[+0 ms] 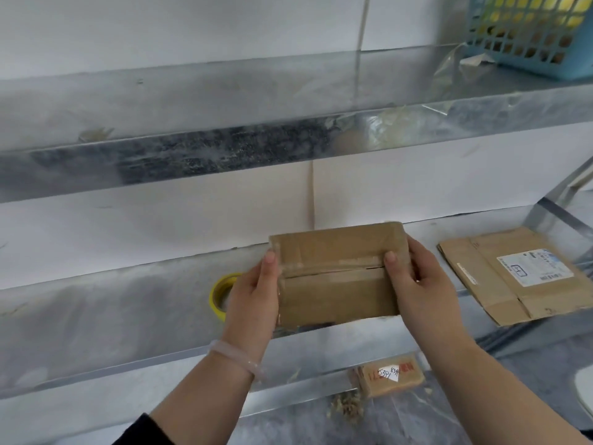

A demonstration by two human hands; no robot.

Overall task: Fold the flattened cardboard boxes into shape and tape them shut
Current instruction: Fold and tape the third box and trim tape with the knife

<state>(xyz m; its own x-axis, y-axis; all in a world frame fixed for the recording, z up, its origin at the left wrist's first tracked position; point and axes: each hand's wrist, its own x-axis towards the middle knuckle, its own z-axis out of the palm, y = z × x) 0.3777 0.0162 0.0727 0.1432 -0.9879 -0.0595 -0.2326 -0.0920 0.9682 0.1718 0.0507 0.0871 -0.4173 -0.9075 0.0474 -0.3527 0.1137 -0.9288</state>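
Note:
A small brown cardboard box (337, 274), folded into shape with its two top flaps meeting in a seam, is held above the metal shelf (128, 303). My left hand (253, 293) grips its left end, thumb on top near the seam. My right hand (420, 281) grips its right end, thumb on the seam. Old clear tape shows along the flaps. A yellow tape roll (219, 293) lies on the shelf just left of my left hand, partly hidden by it. A flattened cardboard box (513, 274) with a white label lies on the shelf at the right.
An upper metal shelf (224, 123) runs across above, with a blue plastic basket (529, 33) and crumpled clear film at its right end. Below the shelf, a small taped box (390, 374) and scraps lie on the grey floor. A white wall stands behind.

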